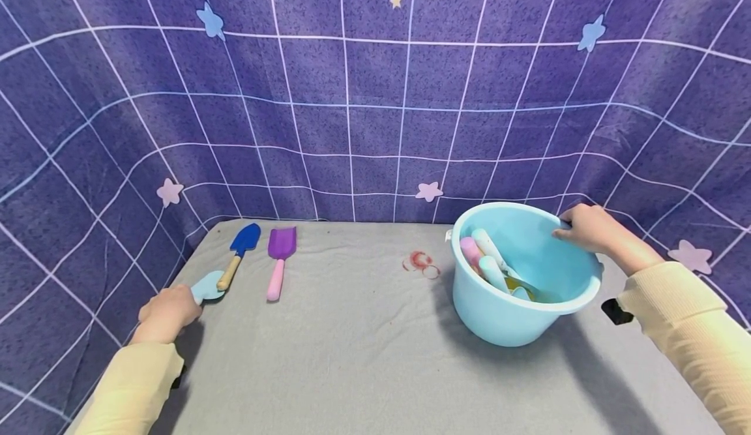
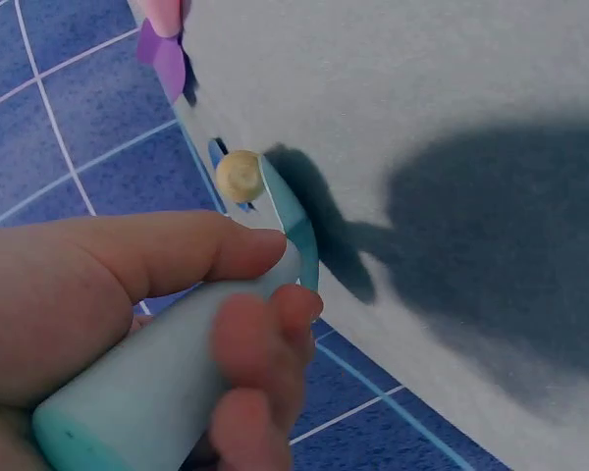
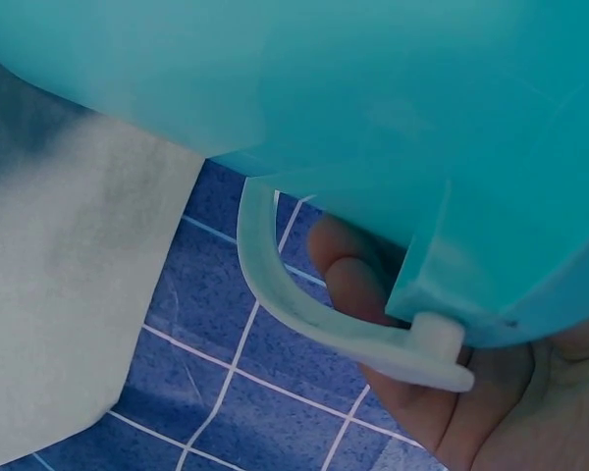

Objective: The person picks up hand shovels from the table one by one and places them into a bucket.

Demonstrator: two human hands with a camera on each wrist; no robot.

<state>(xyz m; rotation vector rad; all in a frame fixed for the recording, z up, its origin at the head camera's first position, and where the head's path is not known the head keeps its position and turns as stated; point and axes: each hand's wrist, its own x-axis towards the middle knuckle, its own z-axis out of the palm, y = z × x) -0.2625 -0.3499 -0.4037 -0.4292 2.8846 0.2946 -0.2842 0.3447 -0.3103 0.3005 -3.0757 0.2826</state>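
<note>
A light blue toy shovel [image 1: 209, 286] has its pale handle [image 2: 167, 363] wrapped by the fingers of my left hand [image 1: 169, 313] at the table's left side. Its blade overlaps the wooden handle of a blue trowel [image 1: 246, 237] in the head view. To the right of that lies a purple shovel [image 1: 282, 244] with a pink handle. My right hand [image 1: 594, 226] grips the far right rim of a light blue bucket [image 1: 504, 321], which tilts toward me. Inside the bucket lean several handled tools, among them a pink handle [image 1: 471, 250] and a pale blue one [image 1: 493, 273].
A grey cloth [image 1: 352, 350] covers the table, with reddish ring marks [image 1: 420, 261] left of the bucket. A purple gridded curtain [image 1: 375, 128] with stars stands behind and at both sides. The bucket has a white curved handle [image 3: 314, 324] on its side.
</note>
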